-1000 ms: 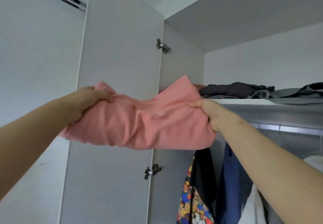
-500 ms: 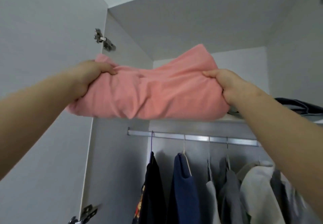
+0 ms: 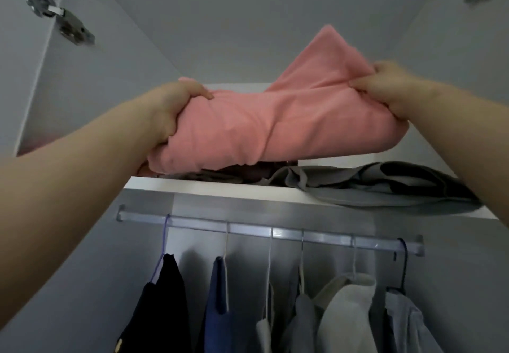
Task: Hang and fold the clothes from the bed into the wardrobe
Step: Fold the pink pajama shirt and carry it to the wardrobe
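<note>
1. Left hand [image 3: 165, 110]: at 9 o'clock of the load. Fingers are curled over the top and thumb side under, gripping the bundle's left end.
2. Right hand [image 3: 391, 88]: at 2 o'clock of the load. Fingers are bunched, pinching a gather of cloth at the right end.
3. Folded pink fabric garment [image 3: 275, 129]: held between both hands at the top compartment's mouth. One corner peaks toward 12 o'clock. The lower left edge overhangs the shelf front.
4. White wardrobe shelf [image 3: 220, 188]: the front edge runs from 9 toward 3 o'clock under the bundle.
5. Dark crumpled garment [image 3: 248, 172]: directly beneath the pink bundle; contact cannot be told.
6. Grey crumpled garments [image 3: 385, 187]: fill the shelf toward 3 o'clock, lapping over its front edge.
7. Metal hanging rail [image 3: 275, 230]: at 6 o'clock below the shelf. It carries a black garment [image 3: 162, 297], navy garment [image 3: 217, 311], cream garment [image 3: 347, 311] and pale blue shirt [image 3: 407, 322], close-packed.
8. Open room: above the bundle up to the compartment's top panel, and a strip of back wall at 11 o'clock.
9. Metal door hinge [image 3: 63, 20]: at 10 o'clock, well apart.
</note>
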Demonstrator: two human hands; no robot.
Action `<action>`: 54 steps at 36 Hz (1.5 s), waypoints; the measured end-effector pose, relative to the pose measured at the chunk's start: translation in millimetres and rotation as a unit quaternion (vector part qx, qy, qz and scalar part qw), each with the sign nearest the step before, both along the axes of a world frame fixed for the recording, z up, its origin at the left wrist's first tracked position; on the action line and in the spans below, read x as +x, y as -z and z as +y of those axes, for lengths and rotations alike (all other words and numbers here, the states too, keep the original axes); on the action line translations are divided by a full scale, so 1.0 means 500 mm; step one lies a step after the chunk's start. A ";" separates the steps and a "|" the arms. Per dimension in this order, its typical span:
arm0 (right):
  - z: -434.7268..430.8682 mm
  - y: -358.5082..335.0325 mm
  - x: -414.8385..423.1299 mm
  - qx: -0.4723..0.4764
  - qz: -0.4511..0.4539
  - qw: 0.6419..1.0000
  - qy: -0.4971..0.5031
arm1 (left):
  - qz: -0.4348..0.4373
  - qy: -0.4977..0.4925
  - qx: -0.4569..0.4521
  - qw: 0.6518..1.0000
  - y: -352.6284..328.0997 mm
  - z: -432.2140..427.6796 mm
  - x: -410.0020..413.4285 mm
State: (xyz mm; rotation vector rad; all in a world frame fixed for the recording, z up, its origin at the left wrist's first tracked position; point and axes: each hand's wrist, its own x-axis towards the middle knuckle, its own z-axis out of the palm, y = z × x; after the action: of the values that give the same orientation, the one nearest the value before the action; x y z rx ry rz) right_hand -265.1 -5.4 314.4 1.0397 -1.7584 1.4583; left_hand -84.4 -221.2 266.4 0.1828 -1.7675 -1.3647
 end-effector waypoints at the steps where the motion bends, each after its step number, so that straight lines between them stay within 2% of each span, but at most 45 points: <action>1: 0.007 -0.011 -0.020 0.007 0.014 1.000 0.021 | -0.002 0.021 0.015 1.000 -0.008 0.008 -0.021; 7: 0.027 -0.067 -0.146 0.044 0.053 0.992 0.105 | 0.005 0.102 0.105 0.989 -0.052 0.058 -0.142; 11: 0.019 -0.058 -0.237 0.083 0.065 0.974 0.200 | -0.083 0.130 0.150 0.976 -0.016 0.067 -0.226; 13: 0.003 -0.031 -0.288 0.165 0.049 0.962 0.212 | -0.115 0.128 0.163 0.972 0.004 0.054 -0.259; 14: -0.007 -0.014 -0.308 0.249 0.020 0.942 0.225 | -0.123 0.120 0.163 0.972 0.009 0.047 -0.272; 16: -0.019 0.007 -0.332 0.407 -0.037 0.874 0.264 | -0.134 0.099 0.143 0.976 0.009 0.045 -0.290; 17: -0.021 0.009 -0.330 0.439 -0.048 0.855 0.273 | -0.130 0.089 0.131 0.979 0.008 0.046 -0.296; 22: -0.020 -0.007 -0.305 0.403 -0.075 0.881 0.238 | -0.110 0.075 0.096 0.986 0.008 0.055 -0.309; 24: -0.011 -0.003 -0.302 0.420 -0.126 0.864 0.246 | -0.108 0.080 0.102 0.986 0.008 0.053 -0.309; 27: 0.003 0.008 -0.296 0.474 -0.238 0.807 0.259 | -0.108 0.094 0.105 0.984 0.006 0.055 -0.306; 30: 0.011 0.018 -0.291 0.470 -0.304 0.791 0.249 | -0.119 0.080 0.081 0.986 0.003 0.066 -0.296; 34: 0.003 0.031 -0.297 0.397 -0.369 0.826 0.153 | -0.096 0.023 0.039 0.994 -0.018 0.083 -0.294; 38: -0.017 0.040 -0.286 0.371 -0.391 0.840 0.062 | -0.021 -0.045 0.066 0.997 -0.041 0.086 -0.309; 40: -0.025 0.045 -0.269 0.360 -0.387 0.848 0.015 | 0.004 -0.052 0.076 0.996 -0.049 0.073 -0.324; 42: -0.033 0.050 -0.252 0.319 -0.352 0.880 -0.004 | 0.018 -0.037 0.110 0.993 -0.052 0.059 -0.333; 44: -0.043 0.049 -0.250 0.232 -0.305 0.923 -0.008 | 0.025 -0.006 0.160 0.987 -0.056 0.037 -0.345; 46: -0.049 0.045 -0.248 0.150 -0.266 0.952 -0.001 | 0.032 0.035 0.189 0.981 -0.050 0.045 -0.340; 47: -0.051 0.041 -0.253 0.106 -0.248 0.963 0.016 | 0.048 0.049 0.188 0.980 -0.045 0.052 -0.337; 49: -0.046 0.021 -0.276 0.003 -0.209 0.976 0.056 | 0.069 0.139 0.219 0.963 -0.037 0.076 -0.328; 51: -0.028 0.006 -0.289 -0.083 -0.169 0.978 0.088 | 0.090 0.221 0.234 0.942 -0.022 0.112 -0.317; 52: -0.015 0.001 -0.293 -0.094 -0.159 0.977 0.106 | 0.075 0.255 0.231 0.936 -0.013 0.126 -0.315; 54: 0.014 0.004 -0.295 -0.056 -0.177 0.976 0.117 | -0.003 0.292 0.195 0.937 0.012 0.143 -0.312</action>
State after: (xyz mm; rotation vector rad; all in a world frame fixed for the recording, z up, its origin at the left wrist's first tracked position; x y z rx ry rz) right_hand -412.5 1.5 312.2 0.5153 -1.9383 1.6410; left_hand -240.2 -149.4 260.3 -0.1425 -1.5974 -2.1403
